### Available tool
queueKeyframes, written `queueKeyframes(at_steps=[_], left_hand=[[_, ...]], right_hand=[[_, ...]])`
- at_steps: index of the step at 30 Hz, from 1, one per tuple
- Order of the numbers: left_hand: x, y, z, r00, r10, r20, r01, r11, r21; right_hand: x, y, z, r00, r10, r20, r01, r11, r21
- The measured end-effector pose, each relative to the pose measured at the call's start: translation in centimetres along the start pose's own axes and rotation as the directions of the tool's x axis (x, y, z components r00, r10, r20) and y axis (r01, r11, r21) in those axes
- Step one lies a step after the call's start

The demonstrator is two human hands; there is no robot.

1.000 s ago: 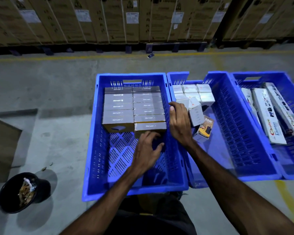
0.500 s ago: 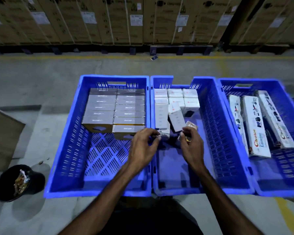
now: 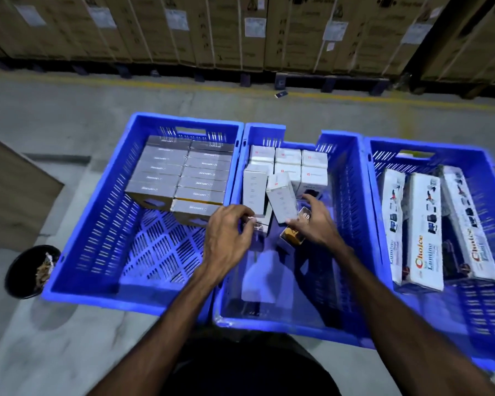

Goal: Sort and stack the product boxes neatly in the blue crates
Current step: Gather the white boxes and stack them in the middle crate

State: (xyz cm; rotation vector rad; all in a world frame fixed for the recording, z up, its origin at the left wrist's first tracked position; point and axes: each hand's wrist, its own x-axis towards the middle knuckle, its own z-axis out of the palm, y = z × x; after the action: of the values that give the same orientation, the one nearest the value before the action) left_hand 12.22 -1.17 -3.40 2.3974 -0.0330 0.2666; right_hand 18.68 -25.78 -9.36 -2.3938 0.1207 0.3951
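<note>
Probably light and stiff, the small box (image 3: 293, 228) sits gripped in the right hand (image 3: 316, 224); left hand (image 3: 229, 238) pinches another, so hold flat sides.

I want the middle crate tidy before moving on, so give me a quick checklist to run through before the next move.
1. Grey boxes in left crate in neat rows: ok.
2. White boxes in middle crate all square: not ok, tilted white box leans.
3. Left hand gripping a box: cannot tell.
4. Right hand on orange-and-black box: ok.
5. Long boxes in right crate side by side: ok.
</note>
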Motion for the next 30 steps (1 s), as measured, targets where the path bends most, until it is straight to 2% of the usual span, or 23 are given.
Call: queueKeyframes(at_steps=[5, 9, 14, 17, 19, 21, 24, 26, 27, 28, 30], left_hand=[[0.4, 0.3, 0.5, 0.999, -0.038, -0.023, 0.039, 0.997, 0.066], [0.5, 0.4, 0.5, 0.994, -0.089, -0.061, 0.093, 0.993, 0.070], [0.4, 0.3, 0.6, 0.995, -0.086, -0.052, 0.090, 0.993, 0.081], [0.4, 0.3, 0.6, 0.994, -0.090, -0.057, 0.093, 0.994, 0.064], [0.4, 0.1, 0.5, 0.995, -0.089, -0.055, 0.092, 0.994, 0.058], [0.4, 0.0, 0.6, 0.994, -0.096, -0.045, 0.098, 0.994, 0.053], [0.4, -0.2, 0.6, 0.995, -0.095, -0.035, 0.096, 0.995, 0.030], [0.4, -0.2, 0.6, 0.996, -0.084, -0.030, 0.085, 0.996, 0.022], [0.4, -0.2, 0.5, 0.996, -0.085, -0.026, 0.085, 0.996, 0.020], [0.4, -0.2, 0.5, 0.996, -0.088, -0.023, 0.088, 0.996, 0.016], [0.5, -0.3, 0.4, 0.995, -0.095, -0.019, 0.095, 0.995, 0.004]], right_hand=[[1.6, -1.2, 0.4, 0.998, -0.052, 0.038, 0.049, 0.997, 0.062], [3.6, -0.3, 1.9, 0.993, -0.045, 0.113, 0.027, 0.987, 0.156], [1.2, -1.5, 2.2, 0.976, -0.039, 0.215, 0.006, 0.988, 0.152], [-0.9, -1.4, 2.4, 0.961, -0.086, 0.265, 0.052, 0.990, 0.132], [-2.6, -0.9, 2.5, 0.925, -0.128, 0.357, 0.134, 0.991, 0.010], [-4.5, -0.1, 2.7, 0.868, -0.133, 0.479, 0.249, 0.951, -0.186], [-5.6, 0.9, 2.4, 0.776, 0.012, 0.631, 0.316, 0.858, -0.405], [-4.0, 1.7, 1.5, 0.727, 0.124, 0.675, 0.319, 0.810, -0.492], [-2.6, 3.0, 1.4, 0.723, 0.161, 0.672, 0.314, 0.789, -0.528], [-1.4, 4.3, 1.1, 0.756, 0.183, 0.629, 0.279, 0.779, -0.562], [-0.8, 4.2, -0.6, 0.865, 0.170, 0.472, 0.154, 0.805, -0.573]])
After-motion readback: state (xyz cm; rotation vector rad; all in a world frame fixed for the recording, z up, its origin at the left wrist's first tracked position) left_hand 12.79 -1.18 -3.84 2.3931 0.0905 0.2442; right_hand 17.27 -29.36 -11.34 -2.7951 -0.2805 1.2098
